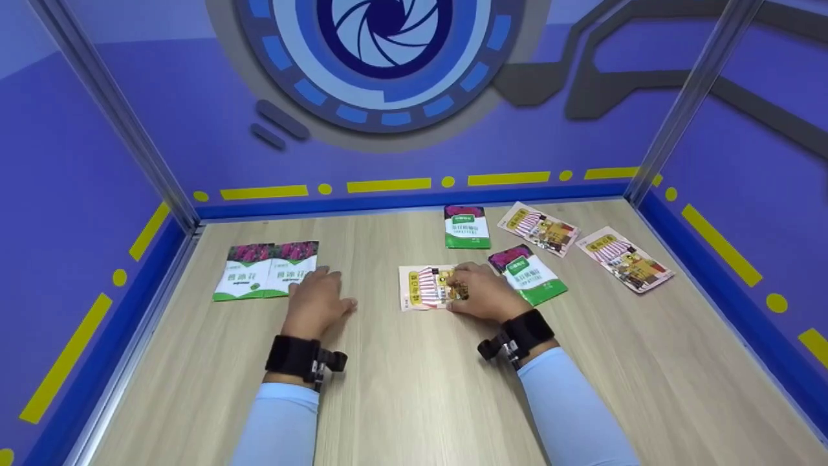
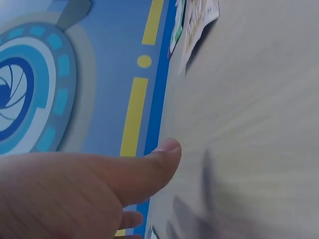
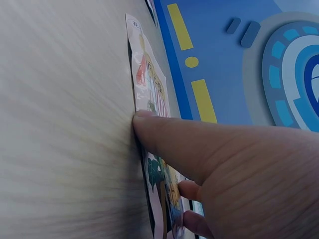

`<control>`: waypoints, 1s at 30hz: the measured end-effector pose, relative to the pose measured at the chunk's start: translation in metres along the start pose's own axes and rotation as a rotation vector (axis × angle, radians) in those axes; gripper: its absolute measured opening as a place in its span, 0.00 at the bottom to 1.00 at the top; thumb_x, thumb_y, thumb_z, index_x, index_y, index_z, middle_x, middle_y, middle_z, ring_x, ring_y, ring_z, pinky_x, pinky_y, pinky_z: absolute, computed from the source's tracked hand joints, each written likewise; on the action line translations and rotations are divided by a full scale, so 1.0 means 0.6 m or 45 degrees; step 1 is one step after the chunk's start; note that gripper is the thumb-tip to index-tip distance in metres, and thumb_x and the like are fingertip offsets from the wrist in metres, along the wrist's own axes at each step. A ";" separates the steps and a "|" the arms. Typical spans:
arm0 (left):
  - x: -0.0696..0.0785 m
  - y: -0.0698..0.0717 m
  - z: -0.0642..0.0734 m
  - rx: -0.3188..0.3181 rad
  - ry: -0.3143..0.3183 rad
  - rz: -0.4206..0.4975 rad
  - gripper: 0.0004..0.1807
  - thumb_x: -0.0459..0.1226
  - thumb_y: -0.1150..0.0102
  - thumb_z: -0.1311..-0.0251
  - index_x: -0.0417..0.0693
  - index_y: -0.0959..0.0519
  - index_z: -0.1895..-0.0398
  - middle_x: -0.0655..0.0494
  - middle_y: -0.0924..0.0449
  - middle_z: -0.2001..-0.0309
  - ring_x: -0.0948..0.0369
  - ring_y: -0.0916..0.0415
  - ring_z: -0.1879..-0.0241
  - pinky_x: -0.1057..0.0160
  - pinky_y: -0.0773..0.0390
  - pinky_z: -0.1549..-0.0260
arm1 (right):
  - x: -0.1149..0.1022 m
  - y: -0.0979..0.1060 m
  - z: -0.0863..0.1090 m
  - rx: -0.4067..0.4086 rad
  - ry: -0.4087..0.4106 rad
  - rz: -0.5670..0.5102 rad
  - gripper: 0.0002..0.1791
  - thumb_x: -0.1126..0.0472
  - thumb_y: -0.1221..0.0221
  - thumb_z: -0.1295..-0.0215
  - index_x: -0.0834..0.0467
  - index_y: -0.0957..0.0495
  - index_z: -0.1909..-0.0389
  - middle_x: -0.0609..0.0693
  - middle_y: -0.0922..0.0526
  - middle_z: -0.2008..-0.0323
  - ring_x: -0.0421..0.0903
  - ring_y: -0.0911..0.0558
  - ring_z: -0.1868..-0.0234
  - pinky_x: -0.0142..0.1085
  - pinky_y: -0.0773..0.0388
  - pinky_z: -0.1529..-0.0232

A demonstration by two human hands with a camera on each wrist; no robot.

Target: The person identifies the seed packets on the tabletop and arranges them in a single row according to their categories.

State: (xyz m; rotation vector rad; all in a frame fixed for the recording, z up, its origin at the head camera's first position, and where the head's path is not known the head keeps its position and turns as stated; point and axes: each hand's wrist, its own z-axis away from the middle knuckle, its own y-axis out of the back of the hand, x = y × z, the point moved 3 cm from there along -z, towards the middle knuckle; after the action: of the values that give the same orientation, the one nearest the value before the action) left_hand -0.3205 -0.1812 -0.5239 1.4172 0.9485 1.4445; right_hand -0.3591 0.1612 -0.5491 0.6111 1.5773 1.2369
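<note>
My right hand (image 1: 488, 294) holds a pink packet (image 1: 424, 288) with a striped-awning print across its width. Its thumb (image 3: 154, 132) is at the near edge and its other fingers are at the far edge; the palm hides the packet's right end. My left hand (image 1: 318, 301) has its thumb out to the side and nothing in its grasp. Its fingertips are right by the right edge of two green-and-white flower packets (image 1: 249, 275), which lie side by side at the left.
Beside my right hand lies a tilted green-and-white flower packet (image 1: 529, 275); another such packet (image 1: 467, 233) is near the back wall. Two more pink packets, one toward the back (image 1: 540, 230) and one farther right (image 1: 625, 260), lie slanted. Blue-purple walls (image 1: 162, 123) enclose the wooden table (image 1: 401, 388).
</note>
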 end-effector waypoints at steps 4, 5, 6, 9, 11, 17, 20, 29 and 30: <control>0.018 -0.008 0.000 -0.009 -0.071 -0.027 0.36 0.51 0.26 0.30 0.40 0.21 0.26 0.35 0.28 0.21 0.36 0.31 0.21 0.24 0.35 0.25 | -0.001 0.000 0.000 0.002 0.003 0.006 0.30 0.45 0.23 0.34 0.49 0.14 0.33 0.58 0.23 0.23 0.62 0.23 0.24 0.58 0.25 0.23; 0.021 -0.010 0.000 -0.012 -0.083 -0.034 0.36 0.51 0.25 0.31 0.40 0.20 0.27 0.35 0.26 0.22 0.36 0.29 0.23 0.24 0.33 0.26 | -0.001 0.000 -0.001 0.002 0.001 0.008 0.30 0.45 0.23 0.34 0.49 0.14 0.33 0.58 0.23 0.23 0.62 0.24 0.24 0.58 0.26 0.23; 0.023 -0.012 0.000 -0.016 -0.089 -0.039 0.35 0.51 0.25 0.31 0.40 0.19 0.28 0.35 0.25 0.23 0.36 0.28 0.24 0.25 0.32 0.26 | -0.001 0.000 0.000 0.002 -0.002 0.011 0.30 0.45 0.23 0.34 0.49 0.14 0.33 0.57 0.23 0.23 0.62 0.24 0.24 0.58 0.26 0.22; 0.026 -0.017 0.000 -0.031 -0.105 -0.037 0.35 0.50 0.23 0.33 0.40 0.18 0.30 0.36 0.22 0.27 0.36 0.26 0.27 0.26 0.30 0.27 | -0.002 0.000 -0.001 0.005 0.001 0.015 0.31 0.44 0.23 0.33 0.49 0.14 0.32 0.57 0.23 0.23 0.61 0.24 0.24 0.58 0.26 0.22; 0.027 -0.019 0.000 -0.043 -0.116 -0.030 0.35 0.49 0.22 0.34 0.40 0.18 0.30 0.36 0.21 0.28 0.36 0.25 0.28 0.27 0.30 0.27 | -0.002 0.001 -0.001 0.000 -0.002 0.020 0.31 0.44 0.23 0.33 0.49 0.14 0.32 0.57 0.23 0.23 0.61 0.24 0.23 0.58 0.26 0.22; 0.030 -0.024 -0.001 -0.047 -0.148 -0.063 0.36 0.49 0.20 0.36 0.40 0.18 0.30 0.38 0.19 0.30 0.36 0.24 0.29 0.29 0.26 0.30 | -0.003 0.002 -0.001 0.007 0.014 0.035 0.30 0.45 0.23 0.33 0.50 0.14 0.34 0.57 0.22 0.23 0.62 0.24 0.24 0.58 0.26 0.23; 0.031 -0.026 -0.001 -0.039 -0.148 -0.086 0.36 0.49 0.19 0.37 0.41 0.18 0.30 0.38 0.18 0.31 0.37 0.23 0.31 0.30 0.24 0.33 | -0.004 0.002 -0.001 0.005 0.008 0.029 0.30 0.45 0.23 0.33 0.50 0.13 0.34 0.57 0.23 0.23 0.62 0.24 0.24 0.58 0.27 0.22; 0.034 -0.027 -0.001 -0.035 -0.146 -0.074 0.36 0.49 0.18 0.39 0.40 0.17 0.32 0.37 0.19 0.31 0.37 0.24 0.32 0.31 0.23 0.32 | 0.000 0.001 0.000 -0.021 -0.025 -0.020 0.30 0.44 0.24 0.32 0.49 0.14 0.32 0.57 0.25 0.21 0.61 0.26 0.21 0.58 0.29 0.19; 0.034 -0.028 -0.001 -0.037 -0.148 -0.066 0.36 0.48 0.18 0.38 0.40 0.17 0.31 0.37 0.19 0.31 0.37 0.24 0.31 0.33 0.23 0.32 | 0.000 0.001 0.000 -0.025 -0.026 -0.021 0.30 0.44 0.24 0.32 0.49 0.14 0.32 0.57 0.25 0.21 0.61 0.26 0.21 0.58 0.29 0.19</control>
State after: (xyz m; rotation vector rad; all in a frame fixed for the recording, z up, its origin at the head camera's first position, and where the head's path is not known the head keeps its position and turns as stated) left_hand -0.3193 -0.1563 -0.5330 1.4289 0.8813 1.3177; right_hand -0.3592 0.1616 -0.5483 0.5954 1.5487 1.2283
